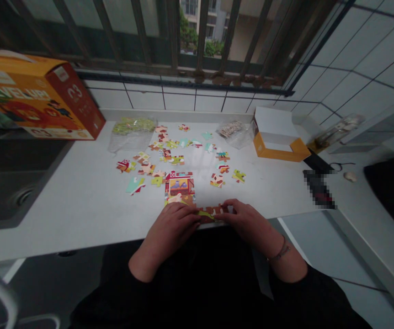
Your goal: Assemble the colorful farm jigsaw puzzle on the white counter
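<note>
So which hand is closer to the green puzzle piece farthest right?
Right. The right hand is on the near side of the green puzzle piece, not touching it; the left hand is farther off to the left, at the joined puzzle.

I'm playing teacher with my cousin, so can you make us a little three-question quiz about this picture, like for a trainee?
1. Fill in the blank: The left hand and the right hand are both touching ____ pieces.
2. Pick one: The bracelet is nearest to:
A) the left hand
B) the right hand
3. True or false: The big orange box stands at the left side of the picture.

Key:
1. Puzzle; some of the puzzle pieces are between the two hands.
2. B
3. True
</note>
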`<state>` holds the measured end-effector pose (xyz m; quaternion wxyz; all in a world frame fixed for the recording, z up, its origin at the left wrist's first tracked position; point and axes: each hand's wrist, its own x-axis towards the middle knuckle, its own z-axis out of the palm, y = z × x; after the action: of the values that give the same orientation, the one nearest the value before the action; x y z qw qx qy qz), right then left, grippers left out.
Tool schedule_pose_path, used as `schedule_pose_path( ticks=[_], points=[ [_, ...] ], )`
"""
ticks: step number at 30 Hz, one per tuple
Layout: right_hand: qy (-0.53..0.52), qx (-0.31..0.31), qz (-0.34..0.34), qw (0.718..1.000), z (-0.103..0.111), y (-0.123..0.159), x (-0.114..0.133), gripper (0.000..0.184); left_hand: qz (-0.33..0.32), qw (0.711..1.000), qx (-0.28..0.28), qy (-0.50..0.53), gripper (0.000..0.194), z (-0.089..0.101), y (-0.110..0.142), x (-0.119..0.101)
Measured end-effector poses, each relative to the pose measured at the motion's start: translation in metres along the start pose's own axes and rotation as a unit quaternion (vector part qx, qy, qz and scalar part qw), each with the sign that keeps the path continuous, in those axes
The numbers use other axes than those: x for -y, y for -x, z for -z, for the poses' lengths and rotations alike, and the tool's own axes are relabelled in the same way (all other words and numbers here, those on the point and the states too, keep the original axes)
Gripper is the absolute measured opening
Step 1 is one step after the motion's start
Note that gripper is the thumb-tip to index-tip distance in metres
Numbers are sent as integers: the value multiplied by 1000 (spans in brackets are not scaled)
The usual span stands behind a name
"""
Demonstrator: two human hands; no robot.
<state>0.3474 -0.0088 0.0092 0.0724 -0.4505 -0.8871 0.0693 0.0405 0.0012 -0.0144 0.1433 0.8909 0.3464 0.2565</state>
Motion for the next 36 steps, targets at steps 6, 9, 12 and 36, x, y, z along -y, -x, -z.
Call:
schedule_pose_path(
  ticks=[6,9,12,36],
  points=[
    [-12,4,-4,1000,1,-2,1,58,1,1000,-1,-7,18,0,0,0],
    [-52,-5,-22,998,2,-3,2,51,-1,1000,3,-9,20,0,0,0],
    [-59,-4,-20,998,3,-3,1,47,4,1000,10,-9,21,0,0,0],
    [8,-21,20,1000,-1,0,-3,53,40,991,37,-120,47,-15,-15,-25]
  ],
)
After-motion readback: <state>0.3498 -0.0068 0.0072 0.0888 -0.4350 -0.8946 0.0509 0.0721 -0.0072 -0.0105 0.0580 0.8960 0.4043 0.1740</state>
